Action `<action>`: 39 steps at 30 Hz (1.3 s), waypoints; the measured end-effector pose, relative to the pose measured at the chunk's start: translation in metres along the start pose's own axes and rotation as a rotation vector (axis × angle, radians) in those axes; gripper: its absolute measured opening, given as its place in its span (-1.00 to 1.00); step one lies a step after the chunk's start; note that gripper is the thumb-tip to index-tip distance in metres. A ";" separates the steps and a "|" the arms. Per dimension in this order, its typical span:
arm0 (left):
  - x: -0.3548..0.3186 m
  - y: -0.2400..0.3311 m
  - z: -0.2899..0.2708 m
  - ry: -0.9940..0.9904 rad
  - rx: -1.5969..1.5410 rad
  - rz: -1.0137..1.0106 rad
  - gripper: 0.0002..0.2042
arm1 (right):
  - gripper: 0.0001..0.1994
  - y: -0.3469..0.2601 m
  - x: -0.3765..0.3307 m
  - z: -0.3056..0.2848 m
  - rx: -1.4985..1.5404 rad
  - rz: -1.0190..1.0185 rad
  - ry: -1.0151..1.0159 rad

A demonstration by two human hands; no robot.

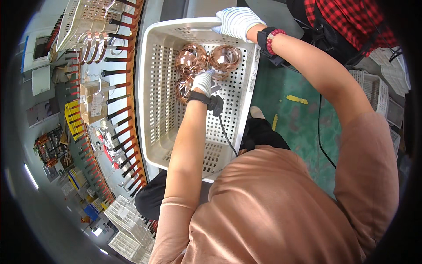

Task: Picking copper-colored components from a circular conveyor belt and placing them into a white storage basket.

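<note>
My left hand (pixel 204 83), in a white glove, reaches down into a white perforated plastic basket (pixel 163 145). Its fingers are among shiny copper-coloured round metal pieces, shaped like bowls, and partly hidden; whether they grip one cannot be made out. One rounded copper-coloured piece (pixel 225 58) lies just beyond the fingertips, towards the right wall. A nested group of pieces (pixel 190 59) is at the far left of the hand, and another piece (pixel 182 89) sits directly left of it. My right hand (pixel 239 21), in a striped white glove, is closed over the basket's far right corner.
A long orange rack (pixel 135 88) with many dark-handled pans or ladles runs along the left. Beyond it stand a cardboard box (pixel 93 101) and stacked white baskets (pixel 127 220). A person in a red checked shirt (pixel 351 22) is at the far right. A black cable (pixel 321 132) hangs over the green floor (pixel 290 121).
</note>
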State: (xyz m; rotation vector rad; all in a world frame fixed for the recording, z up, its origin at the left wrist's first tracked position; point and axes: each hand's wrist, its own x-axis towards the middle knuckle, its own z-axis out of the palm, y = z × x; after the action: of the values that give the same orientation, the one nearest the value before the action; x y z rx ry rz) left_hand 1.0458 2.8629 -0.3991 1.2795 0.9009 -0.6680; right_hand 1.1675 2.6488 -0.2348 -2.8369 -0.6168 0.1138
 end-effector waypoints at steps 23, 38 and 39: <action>-0.126 0.180 -0.234 0.176 -0.637 0.535 -0.06 | -0.52 0.036 0.052 0.039 -0.014 0.027 -0.066; -0.228 0.201 -0.148 0.513 -0.047 1.290 -0.79 | -0.55 0.033 0.046 0.040 0.015 0.022 -0.045; -0.222 0.214 -0.147 0.212 -0.443 1.075 -0.76 | -0.55 0.030 0.047 0.042 0.030 0.011 -0.035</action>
State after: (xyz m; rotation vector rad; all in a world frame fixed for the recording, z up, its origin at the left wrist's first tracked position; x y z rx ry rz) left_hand 1.0843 3.0339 -0.1057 1.2182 0.3717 0.4948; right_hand 1.2174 2.6507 -0.2837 -2.8148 -0.6019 0.1737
